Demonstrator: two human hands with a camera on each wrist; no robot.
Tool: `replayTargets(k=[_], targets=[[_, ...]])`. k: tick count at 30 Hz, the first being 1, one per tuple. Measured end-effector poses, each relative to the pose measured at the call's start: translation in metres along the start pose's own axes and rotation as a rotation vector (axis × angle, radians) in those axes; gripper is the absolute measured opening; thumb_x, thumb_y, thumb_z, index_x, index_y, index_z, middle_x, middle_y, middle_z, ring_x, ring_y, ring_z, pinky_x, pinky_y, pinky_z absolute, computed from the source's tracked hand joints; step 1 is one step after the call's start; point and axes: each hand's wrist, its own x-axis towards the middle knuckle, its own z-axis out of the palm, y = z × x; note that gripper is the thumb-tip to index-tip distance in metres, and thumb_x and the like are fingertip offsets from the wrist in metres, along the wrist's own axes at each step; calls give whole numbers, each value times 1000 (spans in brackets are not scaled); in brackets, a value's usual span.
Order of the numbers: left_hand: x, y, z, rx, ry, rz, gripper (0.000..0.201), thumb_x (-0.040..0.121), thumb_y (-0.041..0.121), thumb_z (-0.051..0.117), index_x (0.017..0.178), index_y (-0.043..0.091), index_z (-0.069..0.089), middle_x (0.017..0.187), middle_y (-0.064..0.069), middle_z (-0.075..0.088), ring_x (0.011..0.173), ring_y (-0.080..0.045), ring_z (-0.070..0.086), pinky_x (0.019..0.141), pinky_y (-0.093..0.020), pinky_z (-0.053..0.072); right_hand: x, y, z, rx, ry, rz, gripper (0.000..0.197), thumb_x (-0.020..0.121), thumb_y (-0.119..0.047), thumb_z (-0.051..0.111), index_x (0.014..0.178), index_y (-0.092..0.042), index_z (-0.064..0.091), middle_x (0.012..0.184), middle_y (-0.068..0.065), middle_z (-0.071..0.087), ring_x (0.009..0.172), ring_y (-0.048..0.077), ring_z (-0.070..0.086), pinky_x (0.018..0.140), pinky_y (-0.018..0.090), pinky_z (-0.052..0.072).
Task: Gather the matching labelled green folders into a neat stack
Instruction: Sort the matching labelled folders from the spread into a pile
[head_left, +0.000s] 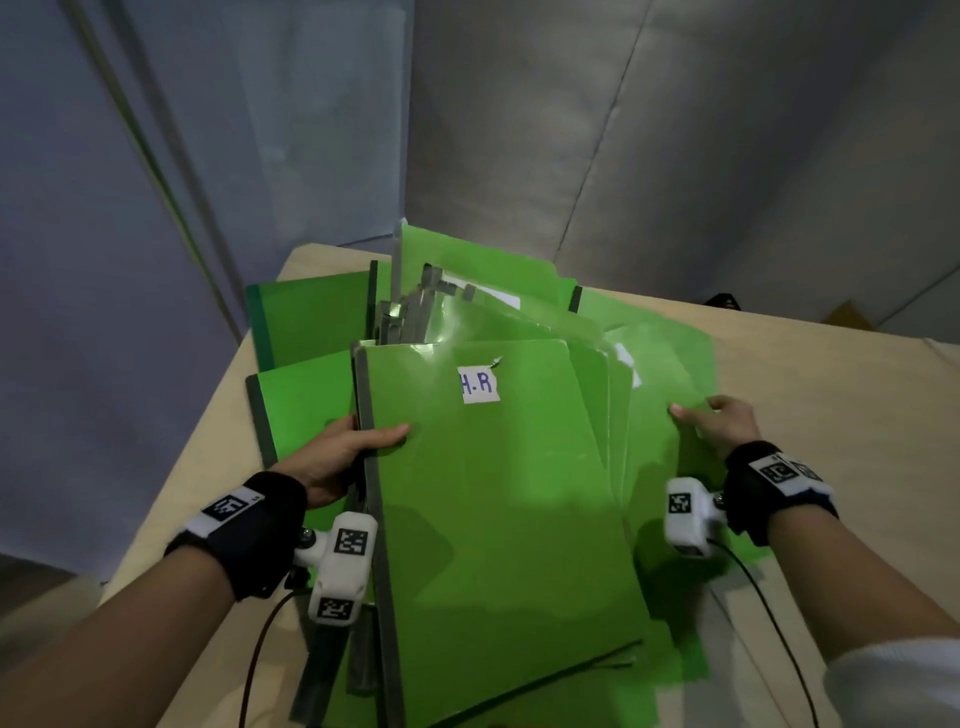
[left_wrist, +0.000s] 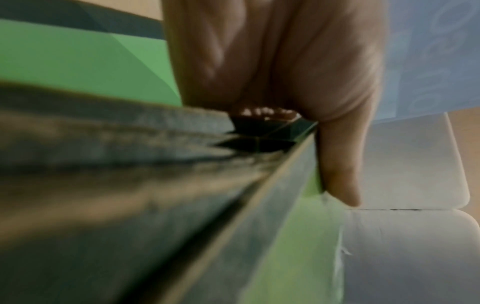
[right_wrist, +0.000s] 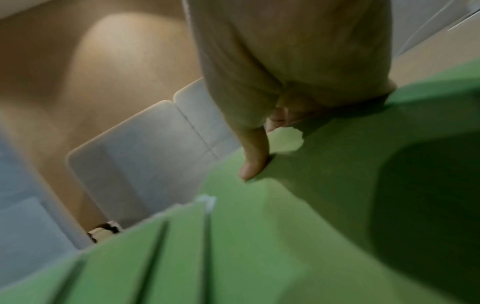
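Left hand (head_left: 332, 457) clamps the spine edge of the top folder (head_left: 498, 509), thumb lying across the green cover and fingers curled beneath; the left wrist view confirms the thumb pressed on the cover beside the dark spine. Right hand (head_left: 722, 423) rests on the fanned folders (head_left: 660, 374) at the right side of the pile, fingers bent over their free edges, thumb extended; whether it pinches an edge or merely presses down cannot be told. A white label (head_left: 480, 384) reading "H.R" sits near the far end of the top folder. The pile occupies the middle of the surface (head_left: 831, 395), with further folders (head_left: 311, 317) splayed toward its far left corner, their labels hidden.

Judged risk: the covers look glossy and the pile is loosely fanned, so squaring the bundle by pushing from both sides could make sheets slide out toward the near edge. Because most labels are covered, a non-matching folder could also be swept into the stack unnoticed.
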Motion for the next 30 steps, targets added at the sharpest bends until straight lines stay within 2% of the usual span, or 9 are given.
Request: replayTargets(k=[2, 4, 7, 13, 16, 21, 25, 27, 30], targets=[[-1, 2, 5, 82, -1, -55, 69, 70, 30, 70, 129, 6, 45, 150, -15, 39, 144, -29, 28, 121, -48, 11, 4, -4, 7, 23, -24, 13, 75, 77, -13, 73, 138, 6, 34, 140, 27, 43, 125, 39, 47, 106, 46, 39], [-1, 1, 2, 164, -17, -89, 51, 79, 34, 61, 123, 10, 47, 153, -11, 33, 146, -27, 23, 121, -46, 9, 5, -5, 10, 32, -20, 28, 75, 77, -13, 73, 138, 7, 34, 140, 27, 43, 124, 39, 47, 106, 47, 39], [-1, 2, -2, 258, -86, -145, 99, 50, 60, 75, 132, 12, 47, 155, -10, 34, 145, -28, 26, 120, -50, 14, 4, -2, 11, 53, -9, 60, 73, 76, -13, 74, 136, 7, 37, 138, 27, 45, 123, 39, 48, 105, 49, 40], [-1, -9, 9, 437, 38, -124, 106, 69, 60, 60, 149, 4, 19, 157, -16, 26, 142, -31, 31, 115, -44, 26, -1, 7, 9, 95, 40, 112, 68, 78, -12, 72, 136, 4, 40, 139, 24, 46, 125, 39, 46, 104, 44, 40], [-4, -11, 18, 455, 51, -69, 130, 56, 72, 65, 151, 8, 5, 159, -12, 20, 143, -30, 29, 115, -42, 25, -15, 17, 18, 52, -20, 141, 61, 82, -15, 68, 134, 4, 42, 136, 25, 49, 122, 39, 49, 103, 45, 41], [9, -8, 21, 666, 59, -149, 97, 77, 61, 51, 149, 4, 19, 155, -18, 29, 139, -33, 36, 111, -44, 32, -36, 25, 45, -82, -60, 78, 38, 97, -10, 40, 129, 9, 48, 136, 24, 50, 122, 35, 49, 106, 41, 35], [17, -9, 11, 982, 124, -158, 112, 64, 80, 43, 140, -2, 39, 149, -27, 35, 135, -41, 40, 112, -48, 34, -45, 17, 44, -86, -161, 89, 50, 98, -28, 38, 129, 10, 45, 139, 27, 45, 122, 37, 46, 105, 44, 34], [18, -7, 1, 1023, 270, -118, 103, 66, 80, 46, 134, 2, 46, 147, -28, 32, 135, -43, 36, 111, -55, 33, -50, 15, 40, -111, -233, 98, 59, 93, -36, 47, 133, 7, 41, 144, 26, 39, 132, 39, 39, 108, 47, 30], [22, -9, -26, 934, 540, -134, 97, 76, 65, 56, 146, 5, 26, 154, -26, 14, 141, -41, 22, 113, -53, 29, -55, 17, 36, -142, -271, 90, 61, 88, -34, 56, 132, 5, 43, 142, 26, 42, 130, 40, 40, 107, 50, 31]])
